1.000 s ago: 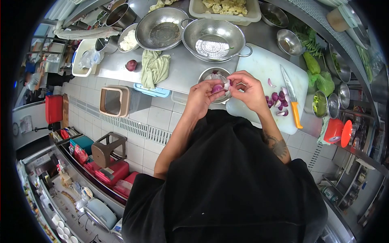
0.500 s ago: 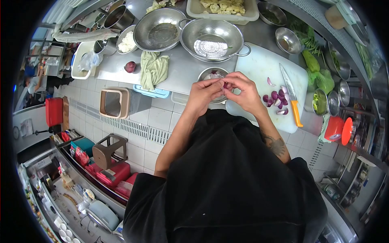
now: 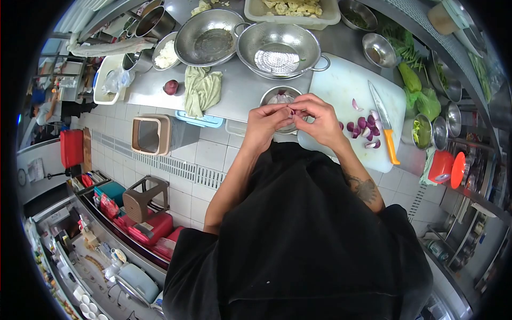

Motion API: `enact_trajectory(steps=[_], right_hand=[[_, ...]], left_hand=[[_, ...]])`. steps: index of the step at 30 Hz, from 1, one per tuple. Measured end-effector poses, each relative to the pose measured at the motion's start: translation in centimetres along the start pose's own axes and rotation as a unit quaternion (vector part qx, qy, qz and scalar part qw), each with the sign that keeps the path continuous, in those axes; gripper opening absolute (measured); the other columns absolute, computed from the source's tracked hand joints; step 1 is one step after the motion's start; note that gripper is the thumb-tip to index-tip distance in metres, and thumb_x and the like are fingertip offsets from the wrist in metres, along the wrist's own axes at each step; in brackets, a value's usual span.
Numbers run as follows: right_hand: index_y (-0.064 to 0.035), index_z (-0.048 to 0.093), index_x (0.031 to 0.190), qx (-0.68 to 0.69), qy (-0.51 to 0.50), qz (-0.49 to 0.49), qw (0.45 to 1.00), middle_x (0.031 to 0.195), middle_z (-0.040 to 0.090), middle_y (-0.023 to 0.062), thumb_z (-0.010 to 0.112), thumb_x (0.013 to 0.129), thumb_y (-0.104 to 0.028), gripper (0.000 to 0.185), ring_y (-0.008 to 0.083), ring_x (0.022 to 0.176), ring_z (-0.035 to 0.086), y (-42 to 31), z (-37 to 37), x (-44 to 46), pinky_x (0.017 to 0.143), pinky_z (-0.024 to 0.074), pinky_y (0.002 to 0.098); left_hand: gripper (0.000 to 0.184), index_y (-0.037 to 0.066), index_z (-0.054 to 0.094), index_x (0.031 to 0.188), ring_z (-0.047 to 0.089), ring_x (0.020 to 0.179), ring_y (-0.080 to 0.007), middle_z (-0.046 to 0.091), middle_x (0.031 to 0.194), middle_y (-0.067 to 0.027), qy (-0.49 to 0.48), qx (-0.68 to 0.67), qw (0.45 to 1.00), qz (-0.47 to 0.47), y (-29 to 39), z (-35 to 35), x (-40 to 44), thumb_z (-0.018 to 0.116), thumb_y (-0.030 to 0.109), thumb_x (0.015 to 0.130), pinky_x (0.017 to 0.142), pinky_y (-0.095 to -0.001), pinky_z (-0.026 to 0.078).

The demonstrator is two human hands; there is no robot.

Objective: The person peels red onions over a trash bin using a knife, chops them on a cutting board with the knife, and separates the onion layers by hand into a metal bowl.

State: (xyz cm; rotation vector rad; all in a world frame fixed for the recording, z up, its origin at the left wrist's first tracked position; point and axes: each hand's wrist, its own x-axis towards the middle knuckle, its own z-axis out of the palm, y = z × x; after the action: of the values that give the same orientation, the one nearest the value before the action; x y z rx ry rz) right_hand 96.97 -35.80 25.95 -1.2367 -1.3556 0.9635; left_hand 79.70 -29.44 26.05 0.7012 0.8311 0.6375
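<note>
My left hand (image 3: 264, 127) and my right hand (image 3: 321, 121) meet fingertip to fingertip over the near edge of a small metal bowl (image 3: 265, 97). Pinched between them is a small purple piece of red onion (image 3: 292, 113), mostly hidden by the fingers. Pale, purplish onion bits or skins (image 3: 281, 98) lie in the bowl. Right of my hands, several red onion wedges (image 3: 368, 129) rest on a white cutting board (image 3: 333, 80). A knife with an orange handle (image 3: 391, 146) lies beside them, its blade pointing away from me.
Beyond the bowl stand a metal colander (image 3: 250, 42) and a wide metal bowl (image 3: 184, 45). A green cloth (image 3: 202, 93) hangs over the counter edge, near a whole red onion (image 3: 170, 87). Greens (image 3: 410, 80) and metal bowls line the right side. A bin (image 3: 151, 134) stands below left.
My hands stay over the bowl, with fingers shifting slightly on the onion piece. A wedge beside my right hand now shows. The view has tilted a little.
</note>
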Motion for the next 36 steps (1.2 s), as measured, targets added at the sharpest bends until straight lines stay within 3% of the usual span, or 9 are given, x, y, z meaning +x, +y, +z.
enact_trajectory(steps=[5,11,16,18,19,21,22,24,36], right_hand=[[0.0016,0.067,0.106,-0.03,0.045,-0.025,0.998,0.106,0.062,0.0104,0.072,0.076,0.005,0.031,0.0147,0.082,0.067,1.0,1.5,0.0,0.073,0.0551,0.0268],[-0.0001,0.061,0.086,-0.194,0.163,-0.008,0.967,0.085,0.058,0.0137,0.069,0.076,0.0,0.013,0.0262,0.067,0.061,2.2,2.2,0.0,0.059,0.0495,0.0364],[0.0004,0.064,0.092,-0.225,0.175,0.026,0.958,0.089,0.062,0.0128,0.07,0.077,-0.001,0.016,0.0236,0.071,0.064,2.9,1.0,0.2,0.063,0.0518,0.0342],[-0.0005,0.067,0.1,-0.108,0.146,0.064,0.981,0.096,0.066,0.0113,0.071,0.08,-0.004,0.021,0.0204,0.08,0.067,2.7,0.9,0.0,0.067,0.054,0.0325],[-0.0023,0.068,0.106,-0.152,0.142,0.083,0.975,0.102,0.068,0.0109,0.071,0.083,-0.007,0.024,0.0189,0.087,0.068,2.2,0.5,-0.3,0.072,0.0554,0.0318],[-0.0023,0.069,0.105,-0.21,0.185,0.111,0.954,0.102,0.069,0.0131,0.069,0.083,-0.006,0.022,0.0206,0.087,0.069,2.9,-0.7,-1.8,0.073,0.0562,0.0325],[-0.0019,0.068,0.1,-0.24,0.221,0.122,0.937,0.097,0.067,0.0183,0.067,0.081,-0.005,0.019,0.0331,0.088,0.068,2.9,-1.4,-2.5,0.075,0.0549,0.0403],[-0.0004,0.068,0.098,-0.322,0.232,0.194,0.897,0.093,0.066,0.0203,0.066,0.079,-0.003,0.019,0.0376,0.084,0.066,2.8,-2.7,-4.7,0.075,0.0534,0.0445],[-0.0016,0.063,0.096,-0.411,0.17,0.189,0.875,0.102,0.059,0.0202,0.068,0.08,-0.008,0.018,0.0406,0.091,0.062,7.7,-3.3,-7.9,0.079,0.0507,0.0484]], left_hand=[[0.02,-0.008,0.066,0.109,0.069,0.09,-0.0183,0.07,0.101,-0.0135,0.026,0.049,0.997,0.044,-1.8,-0.1,0.6,0.064,0.003,0.092,0.083,-0.0304,0.059],[0.02,-0.006,0.065,0.11,0.066,0.093,-0.0163,0.069,0.103,-0.0124,0.05,0.061,0.996,0.045,-3.1,0.1,1.3,0.056,0.0,0.093,0.081,-0.0293,0.056],[0.022,-0.004,0.068,0.11,0.064,0.089,-0.0133,0.069,0.102,-0.0106,0.043,0.125,0.99,0.05,-1.0,-1.6,2.0,0.053,-0.001,0.093,0.08,-0.0264,0.053],[0.021,-0.006,0.066,0.11,0.065,0.104,-0.0219,0.07,0.108,-0.0166,0.011,0.248,0.961,0.118,-0.2,-2.7,2.1,0.053,0.003,0.096,0.09,-0.0347,0.054],[0.021,-0.006,0.066,0.11,0.065,0.104,-0.0219,0.07,0.108,-0.0166,0.015,0.253,0.96,0.117,0.5,-3.2,2.1,0.053,0.003,0.096,0.09,-0.0347,0.054],[0.021,-0.006,0.067,0.109,0.068,0.101,-0.023,0.071,0.107,-0.0151,-0.014,0.262,0.955,0.138,1.9,-3.8,2.3,0.053,0.005,0.096,0.092,-0.0357,0.054],[0.021,-0.006,0.067,0.109,0.068,0.101,-0.023,0.071,0.107,-0.0151,-0.017,0.266,0.954,0.137,2.7,-4.2,2.4,0.053,0.005,0.096,0.092,-0.0357,0.054],[0.022,-0.006,0.069,0.106,0.069,0.095,-0.0193,0.072,0.102,-0.0118,-0.014,0.165,0.979,0.118,4.0,-5.4,2.6,0.052,0.002,0.095,0.082,-0.0279,0.054],[0.019,-0.001,0.069,0.104,0.07,0.092,-0.0198,0.072,0.102,-0.0112,-0.023,0.297,0.949,0.104,4.5,-7.6,2.8,0.054,0.006,0.096,0.08,-0.0296,0.053]])
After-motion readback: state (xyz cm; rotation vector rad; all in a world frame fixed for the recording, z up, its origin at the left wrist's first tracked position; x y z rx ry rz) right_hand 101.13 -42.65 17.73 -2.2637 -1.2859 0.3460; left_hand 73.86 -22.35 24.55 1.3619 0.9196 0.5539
